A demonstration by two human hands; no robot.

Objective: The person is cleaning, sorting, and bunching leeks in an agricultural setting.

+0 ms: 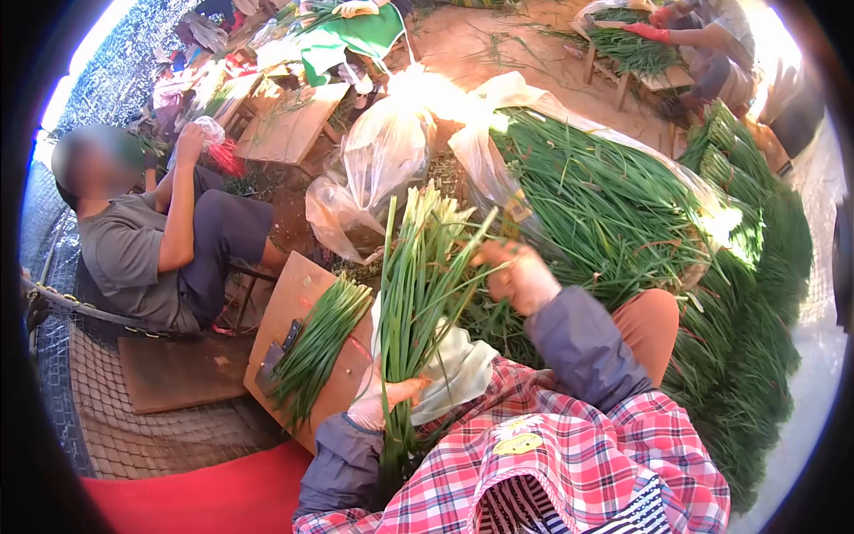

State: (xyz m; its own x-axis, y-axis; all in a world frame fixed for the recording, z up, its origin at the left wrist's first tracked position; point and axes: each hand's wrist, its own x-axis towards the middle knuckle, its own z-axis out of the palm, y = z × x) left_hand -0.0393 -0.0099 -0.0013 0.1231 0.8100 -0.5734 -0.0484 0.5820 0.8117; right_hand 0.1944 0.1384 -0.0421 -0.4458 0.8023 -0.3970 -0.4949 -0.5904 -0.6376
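Observation:
My left hand (391,402) is closed around the lower part of a bunch of garlic chives (411,298), held upright over my lap with its pale ends upward. Beside the top of this bunch, my right hand (520,278) has its fingers curled in a pinch at a few stalks that splay out to the right; the fingertips are partly blurred. Left of the bunch, a second bundle of chives (325,343) lies on a tilted wooden board (298,289). A dark metal tool (290,335), partly covered, lies beside that bundle.
A big heap of chives (605,200) lies in clear plastic at the right, with more bundles (756,294) stacked beyond. A crumpled plastic bag (382,165) stands ahead. A seated co-worker (142,240) is at the left; red-gloved hands (648,32) work on chives at the far right.

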